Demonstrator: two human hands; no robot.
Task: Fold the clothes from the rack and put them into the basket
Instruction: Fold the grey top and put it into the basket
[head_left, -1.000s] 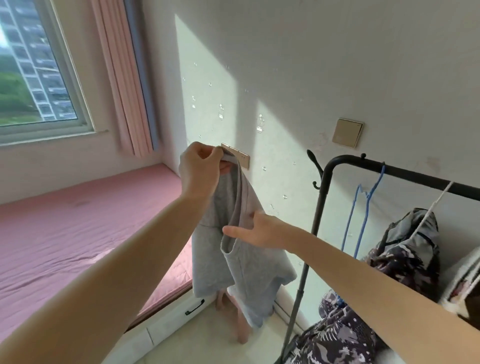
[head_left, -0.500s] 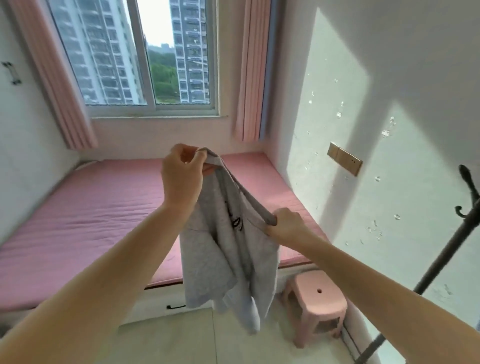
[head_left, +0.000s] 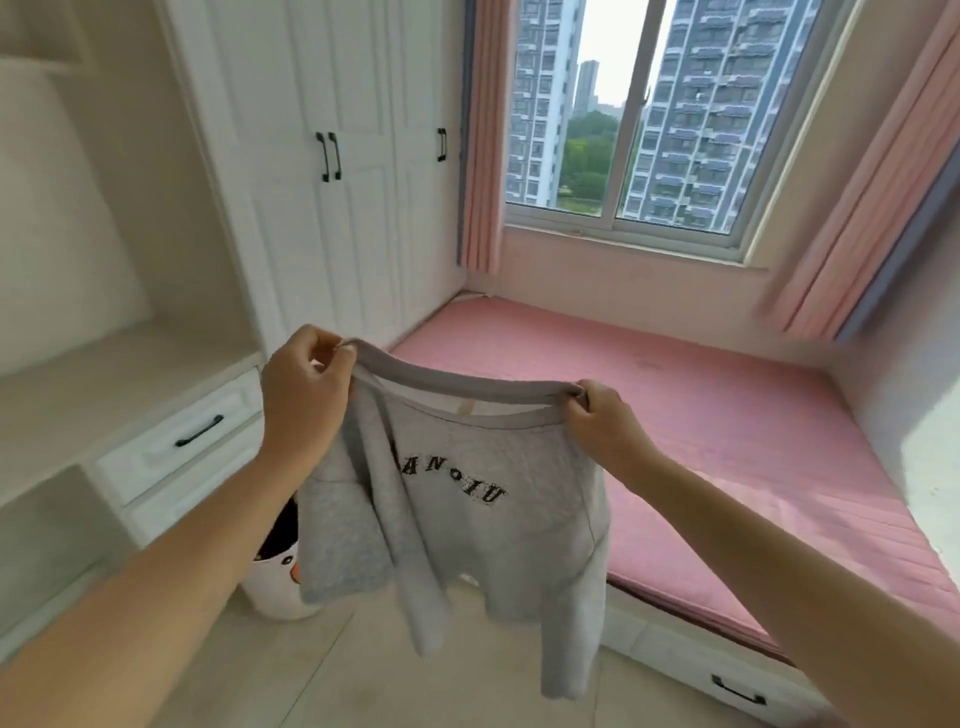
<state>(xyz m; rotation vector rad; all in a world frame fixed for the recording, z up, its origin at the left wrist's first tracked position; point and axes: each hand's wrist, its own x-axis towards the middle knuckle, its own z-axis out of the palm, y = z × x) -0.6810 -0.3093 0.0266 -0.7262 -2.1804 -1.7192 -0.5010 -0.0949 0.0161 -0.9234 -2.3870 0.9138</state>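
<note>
Closest to me, the person holds one grey sweatshirt (head_left: 483, 499) up in the air by its neckline. The left hand (head_left: 304, 387) pinches the left end of the collar, and the right hand (head_left: 602, 423) pinches the right end, so the collar is stretched between them. The body and both sleeves hang loose and uneven; one sleeve falls across the front. I judge that the folding of this piece is not yet started: it is only spread out.

Just behind the sweatshirt, low on the floor, one white basket (head_left: 280, 587) stands, partly hidden. Something dark lies inside, but I cannot tell what it is.

Further away is one pink mattress (head_left: 727, 431), a likely surface for folding. The rack is not in view, so I cannot count the remaining clothes.
</note>
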